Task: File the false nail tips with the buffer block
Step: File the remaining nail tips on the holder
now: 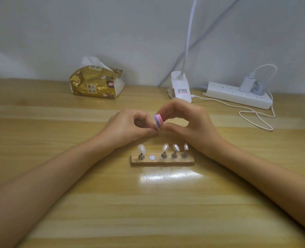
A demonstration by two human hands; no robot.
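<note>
My right hand (189, 122) pinches a small pink, white and purple buffer block (158, 120) between thumb and fingers above the table. My left hand (128, 125) pinches a false nail tip on its small stand (156, 127), mostly hidden by the fingers, right under the block. In front of the hands lies a wooden holder (162, 161). Several clear nail tips stand on it on metal pegs: one at the left (141, 149) and three at the right (175, 148). One slot shows only a bare round magnet (152, 157).
A gold tissue pack (96, 81) lies at the back left. A white lamp base (180, 87) and a white power strip (237, 94) with a plugged charger sit at the back right, with a white cable (255, 117) looped on the wooden table (148, 203).
</note>
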